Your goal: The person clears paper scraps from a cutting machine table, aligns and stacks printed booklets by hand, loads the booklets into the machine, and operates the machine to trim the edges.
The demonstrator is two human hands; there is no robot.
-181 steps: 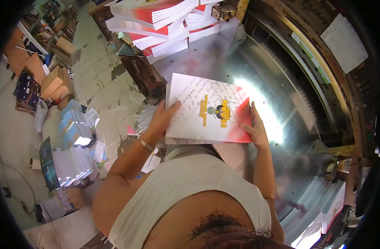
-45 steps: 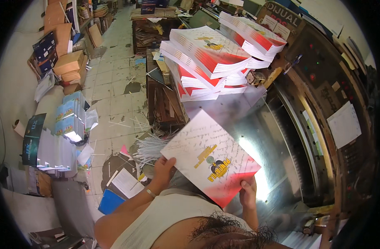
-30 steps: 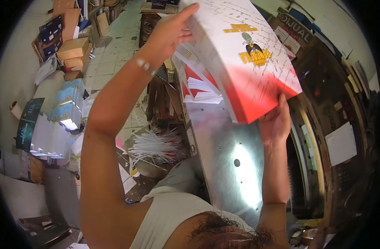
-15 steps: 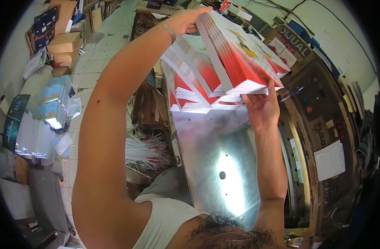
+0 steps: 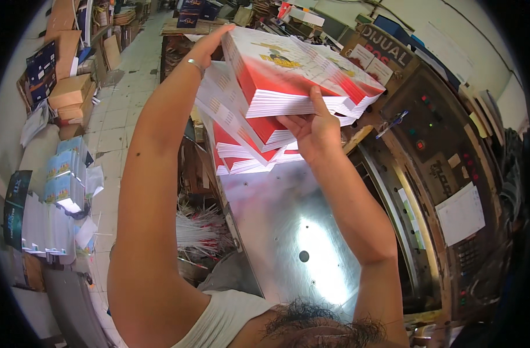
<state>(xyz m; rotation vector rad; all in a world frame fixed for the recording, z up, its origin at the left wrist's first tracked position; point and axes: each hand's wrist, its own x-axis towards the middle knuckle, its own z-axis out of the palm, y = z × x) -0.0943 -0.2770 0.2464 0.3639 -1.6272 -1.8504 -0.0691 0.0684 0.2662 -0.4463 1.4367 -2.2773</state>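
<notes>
A thick stack of red-and-white booklets (image 5: 276, 72) is between my hands at the far end of the metal table, its printed cover facing up. My left hand (image 5: 211, 45) holds its far left side, with most of the fingers hidden behind it. At the near edge, my right hand (image 5: 318, 124) grips it with the thumb on top and the fingers underneath. More booklets (image 5: 227, 151) of the same kind lie in uneven, fanned piles below and beside it. Whether the held stack touches the piles under it, I cannot tell.
The shiny metal table (image 5: 265, 203) reflects a bright light. A dark machine panel (image 5: 430, 133) with buttons stands at the right. Paper strips (image 5: 201, 229) heap beside the table's left edge. Cartons (image 5: 70, 93) and stacked printed sheets (image 5: 65, 174) line the left floor.
The held stack has moved left and tipped flatter, showing more of its cover. Both hands have shifted left with it, and the left one is slightly lower in view.
</notes>
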